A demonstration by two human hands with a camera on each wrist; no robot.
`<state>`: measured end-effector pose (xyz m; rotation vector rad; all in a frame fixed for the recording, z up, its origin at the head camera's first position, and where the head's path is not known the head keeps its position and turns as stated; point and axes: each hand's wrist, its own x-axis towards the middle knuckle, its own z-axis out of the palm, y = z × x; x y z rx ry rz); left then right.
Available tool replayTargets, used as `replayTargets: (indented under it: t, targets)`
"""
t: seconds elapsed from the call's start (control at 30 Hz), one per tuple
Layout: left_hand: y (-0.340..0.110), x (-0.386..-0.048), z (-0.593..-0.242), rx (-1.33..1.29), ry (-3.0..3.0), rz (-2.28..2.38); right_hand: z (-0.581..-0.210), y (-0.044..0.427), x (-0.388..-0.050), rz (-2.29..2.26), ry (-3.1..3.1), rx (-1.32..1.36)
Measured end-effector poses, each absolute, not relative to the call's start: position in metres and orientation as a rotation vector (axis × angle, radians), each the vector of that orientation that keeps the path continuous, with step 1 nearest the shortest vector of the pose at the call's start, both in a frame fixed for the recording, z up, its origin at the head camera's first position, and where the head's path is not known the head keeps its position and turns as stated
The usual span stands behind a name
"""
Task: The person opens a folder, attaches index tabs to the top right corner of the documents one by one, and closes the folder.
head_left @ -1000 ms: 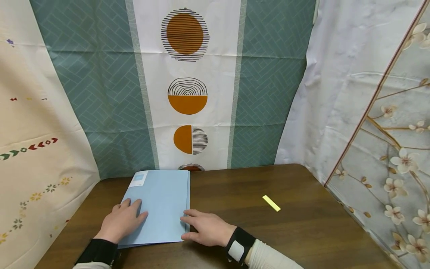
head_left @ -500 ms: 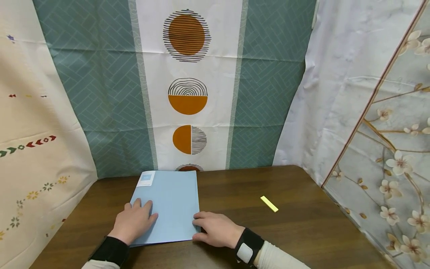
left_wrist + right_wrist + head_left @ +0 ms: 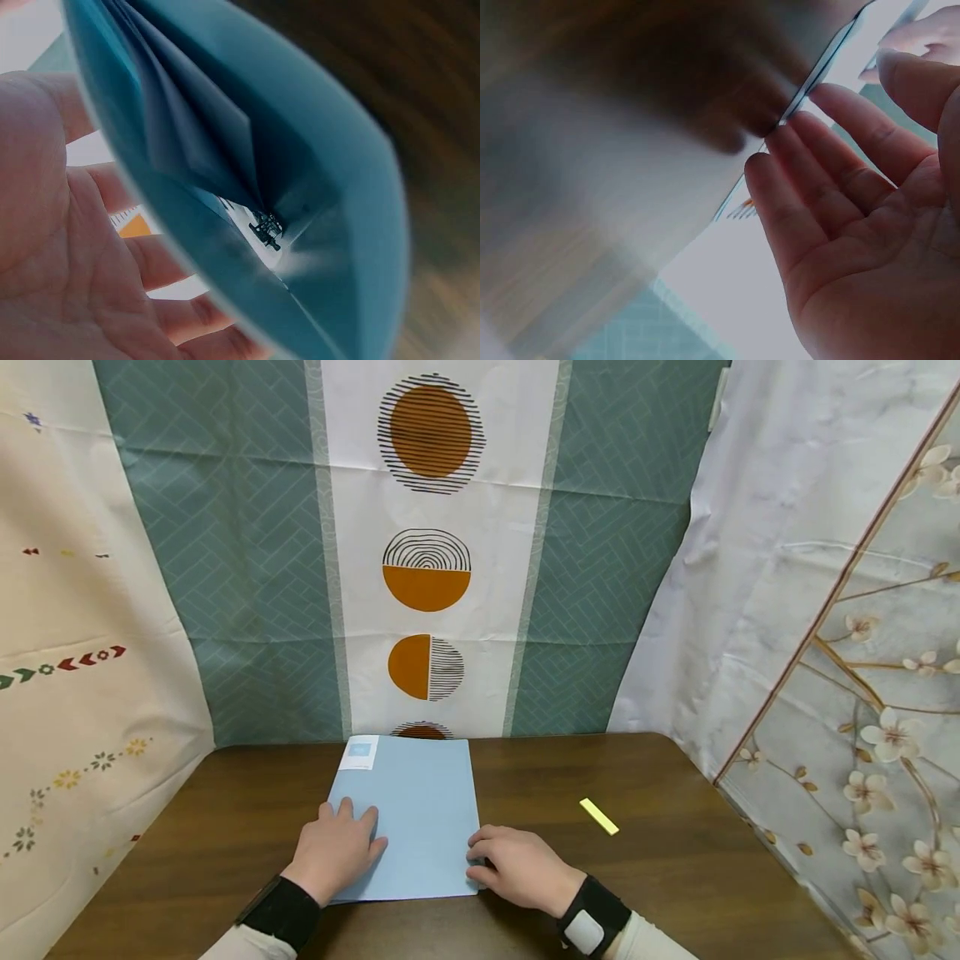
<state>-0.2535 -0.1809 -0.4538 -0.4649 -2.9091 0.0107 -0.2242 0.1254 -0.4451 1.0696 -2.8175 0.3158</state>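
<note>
Worktop [image 3: 540, 768]: brown, wood-grained, rounded at its far corners.

Back hanging [image 3: 487, 610]: two teal panels flanking a white band of orange and black-lined circles; it falls behind the far edge.

Side cloths: a cream one [image 3: 97, 610] on my left, with small coloured motifs; a pale one [image 3: 885, 677] on my right, with blossom branches.

Yellow strip [image 3: 599, 817]: one, slanted on the worktop, to the right of the folder and apart from it, slightly beyond my right grip.

Wrist bands: two, black, the left [image 3: 281, 912] and the right [image 3: 594, 917], the latter with a pale patch.

Blue folder [image 3: 420, 818]: one, lying on the worktop between my arms, far edge near the hanging. Seen from my left wrist, its layers gape, with thin sheets [image 3: 202, 127] inside.

Left grip [image 3: 333, 852]: fingers spread and lightly extended over the folder's left side, clasping nothing.

Right grip [image 3: 525, 866]: fingers loosely extended, tips against the folder's right edge, likewise clasping nothing.

Changes against one second ago: the folder is further right, nearer the yellow strip, both my hands having moved along with it; its right-hand layers, visibly staggered then, look more nearly aligned.

Markings: white label [image 3: 360, 752] at the folder's far left corner, bearing a pale blue square; any lettering is too small to read.
</note>
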Motion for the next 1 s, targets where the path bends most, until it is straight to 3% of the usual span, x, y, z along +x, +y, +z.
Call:
replayTargets:
  t: [1.0]
  targets:
    - [-0.123,-0.244,-0.453,-0.527,-2.849,0.076,-0.452,0.159,-0.221,0.208,-2.672,0.896]
